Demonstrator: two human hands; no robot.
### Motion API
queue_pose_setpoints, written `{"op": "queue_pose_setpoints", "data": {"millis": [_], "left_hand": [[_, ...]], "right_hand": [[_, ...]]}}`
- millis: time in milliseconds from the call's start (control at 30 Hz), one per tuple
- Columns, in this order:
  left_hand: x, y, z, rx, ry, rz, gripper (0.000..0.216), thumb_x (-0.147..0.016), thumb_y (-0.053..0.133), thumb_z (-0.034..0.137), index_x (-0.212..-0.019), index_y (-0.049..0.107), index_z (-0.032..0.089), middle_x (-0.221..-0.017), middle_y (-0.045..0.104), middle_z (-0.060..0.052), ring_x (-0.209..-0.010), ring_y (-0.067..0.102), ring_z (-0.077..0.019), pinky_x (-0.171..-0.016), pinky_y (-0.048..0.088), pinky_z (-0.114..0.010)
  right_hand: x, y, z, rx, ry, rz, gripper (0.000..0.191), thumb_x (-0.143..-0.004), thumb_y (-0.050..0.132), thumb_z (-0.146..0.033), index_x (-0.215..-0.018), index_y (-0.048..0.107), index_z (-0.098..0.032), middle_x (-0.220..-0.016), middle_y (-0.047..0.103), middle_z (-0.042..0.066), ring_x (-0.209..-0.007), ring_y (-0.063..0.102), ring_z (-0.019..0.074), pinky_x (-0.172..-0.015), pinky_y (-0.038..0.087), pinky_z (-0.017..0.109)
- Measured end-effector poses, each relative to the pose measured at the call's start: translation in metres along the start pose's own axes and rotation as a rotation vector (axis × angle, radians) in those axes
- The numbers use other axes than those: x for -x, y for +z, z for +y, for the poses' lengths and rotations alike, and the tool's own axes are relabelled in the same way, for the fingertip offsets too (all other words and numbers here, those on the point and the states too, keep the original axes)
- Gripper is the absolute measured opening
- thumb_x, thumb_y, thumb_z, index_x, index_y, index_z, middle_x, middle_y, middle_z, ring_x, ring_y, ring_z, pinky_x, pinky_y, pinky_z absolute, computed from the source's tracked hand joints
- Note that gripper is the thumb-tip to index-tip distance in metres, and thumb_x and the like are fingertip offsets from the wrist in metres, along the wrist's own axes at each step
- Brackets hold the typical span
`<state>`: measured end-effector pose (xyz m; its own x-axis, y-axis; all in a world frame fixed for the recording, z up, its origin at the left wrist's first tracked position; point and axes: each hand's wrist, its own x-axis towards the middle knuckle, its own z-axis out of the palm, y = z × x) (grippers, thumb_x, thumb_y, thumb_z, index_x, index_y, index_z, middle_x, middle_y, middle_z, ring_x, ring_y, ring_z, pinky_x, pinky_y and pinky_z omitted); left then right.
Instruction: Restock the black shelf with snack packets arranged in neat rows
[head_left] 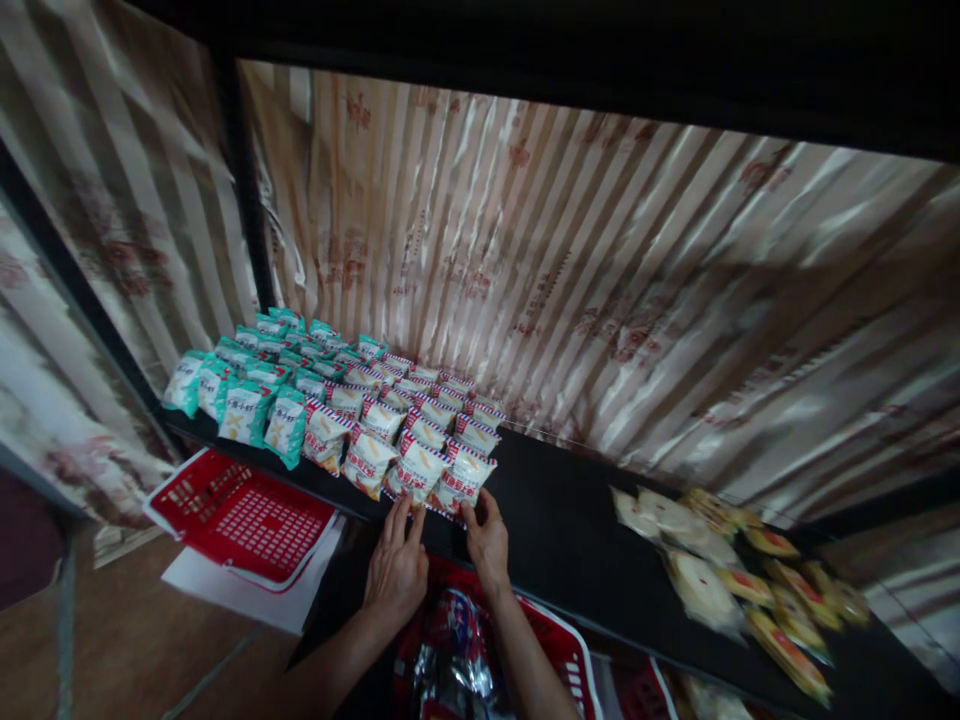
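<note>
Rows of small white snack bags point(418, 467) with red lettering and striped top edges stand upright on a black shelf point(555, 500). My left hand point(397, 565) has its fingers stretched out, their tips touching the lower front of one front-row bag. At the right end of that row, my right hand point(487, 545) has its thumb on the front of the last snack bag point(463, 478) and its fingers along that bag's right edge. Directly left of the white bags are several rows of teal snack bags point(244, 410).
Flat clear packs point(701, 590) and yellow-and-red packets point(787, 650) lie to the right on the shelf. A red basket point(255, 520) sits below at left; another red basket point(574, 660) with shiny packets is under my arms. Striped sheeting point(465, 230) hangs behind.
</note>
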<state>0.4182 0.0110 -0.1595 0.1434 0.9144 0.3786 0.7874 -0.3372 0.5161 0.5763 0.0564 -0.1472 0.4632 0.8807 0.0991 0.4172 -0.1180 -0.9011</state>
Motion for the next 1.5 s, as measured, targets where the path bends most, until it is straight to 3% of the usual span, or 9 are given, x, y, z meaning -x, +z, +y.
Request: {"op": "queue_pose_setpoints", "data": {"millis": [167, 333, 567, 800, 1033, 1300, 1400, 1500], "left_hand": [[-0.002, -0.001, -0.003, 0.032, -0.011, -0.034, 0.059, -0.077, 0.042, 0.008, -0.135, 0.042, 0.015, -0.148, 0.031, -0.011, -0.138, 0.026, -0.0255, -0.109, 0.033, -0.043], [-0.007, -0.004, 0.0, 0.068, -0.048, -0.082, 0.061, -0.076, 0.042, 0.006, -0.136, 0.041, 0.016, -0.148, 0.031, -0.012, -0.136, 0.028, -0.0273, -0.109, 0.034, -0.045], [-0.008, -0.009, 0.007, 0.152, -0.131, -0.184, 0.064, -0.073, 0.042, 0.006, -0.137, 0.042, 0.015, -0.149, 0.029, -0.013, -0.139, 0.023, -0.0294, -0.111, 0.028, -0.046], [-0.013, -0.022, -0.001, 0.294, -0.156, -0.265, 0.053, -0.084, 0.046, 0.026, -0.135, 0.043, 0.016, -0.148, 0.031, -0.013, -0.137, 0.025, -0.0303, -0.112, 0.028, -0.046], [-0.013, -0.032, -0.018, 0.413, -0.03, -0.246, 0.046, -0.082, 0.05, 0.028, -0.126, 0.052, 0.018, -0.143, 0.038, -0.011, -0.133, 0.031, -0.0268, -0.112, 0.03, -0.04], [-0.004, -0.035, -0.05, 0.55, 0.058, -0.264, 0.039, -0.076, 0.052, 0.02, -0.114, 0.058, 0.021, -0.132, 0.045, -0.011, -0.122, 0.044, -0.0244, -0.104, 0.04, -0.035], [0.001, -0.051, -0.071, 0.561, 0.123, -0.213, 0.037, -0.071, 0.052, 0.016, -0.107, 0.061, 0.02, -0.132, 0.044, -0.011, -0.12, 0.045, -0.0247, -0.099, 0.045, -0.036], [0.004, -0.082, -0.104, 0.48, 0.205, -0.154, 0.045, -0.066, 0.047, 0.008, -0.106, 0.061, 0.021, -0.137, 0.04, -0.008, -0.128, 0.036, -0.0251, -0.104, 0.039, -0.04]], "right_hand": [[0.013, 0.002, -0.001, 0.022, -0.072, 0.111, 0.068, -0.074, 0.054, -0.059, -0.125, 0.051, -0.013, -0.113, 0.061, 0.015, -0.1, 0.058, 0.0265, -0.089, 0.045, 0.038], [0.023, 0.003, -0.005, 0.107, -0.293, 0.216, 0.06, -0.082, 0.045, -0.057, -0.119, 0.055, -0.011, -0.123, 0.054, 0.018, -0.116, 0.048, 0.029, -0.099, 0.038, 0.046], [0.038, 0.015, -0.021, 0.133, -0.472, 0.159, 0.043, -0.088, 0.043, -0.045, -0.115, 0.057, -0.015, -0.123, 0.054, 0.016, -0.115, 0.051, 0.026, -0.099, 0.04, 0.046], [0.051, 0.039, -0.012, 0.164, -0.469, 0.166, 0.046, -0.087, 0.042, -0.051, -0.109, 0.06, -0.014, -0.119, 0.057, 0.017, -0.112, 0.053, 0.0287, -0.098, 0.04, 0.049], [0.059, 0.051, -0.014, 0.238, -0.533, 0.241, 0.05, -0.087, 0.04, -0.052, -0.108, 0.06, -0.012, -0.117, 0.059, 0.018, -0.11, 0.055, 0.0305, -0.096, 0.043, 0.05], [0.079, 0.078, -0.039, 0.26, -0.603, 0.313, 0.043, -0.089, 0.039, -0.044, -0.105, 0.059, -0.01, -0.112, 0.061, 0.02, -0.106, 0.058, 0.0306, -0.093, 0.045, 0.049], [0.088, 0.089, -0.051, 0.267, -0.585, 0.319, 0.044, -0.088, 0.039, -0.045, -0.105, 0.059, -0.009, -0.113, 0.061, 0.022, -0.105, 0.057, 0.0322, -0.091, 0.044, 0.05], [0.098, 0.1, -0.061, 0.288, -0.549, 0.371, 0.044, -0.088, 0.039, -0.046, -0.102, 0.061, -0.01, -0.109, 0.063, 0.02, -0.099, 0.061, 0.0306, -0.088, 0.046, 0.047]]}}
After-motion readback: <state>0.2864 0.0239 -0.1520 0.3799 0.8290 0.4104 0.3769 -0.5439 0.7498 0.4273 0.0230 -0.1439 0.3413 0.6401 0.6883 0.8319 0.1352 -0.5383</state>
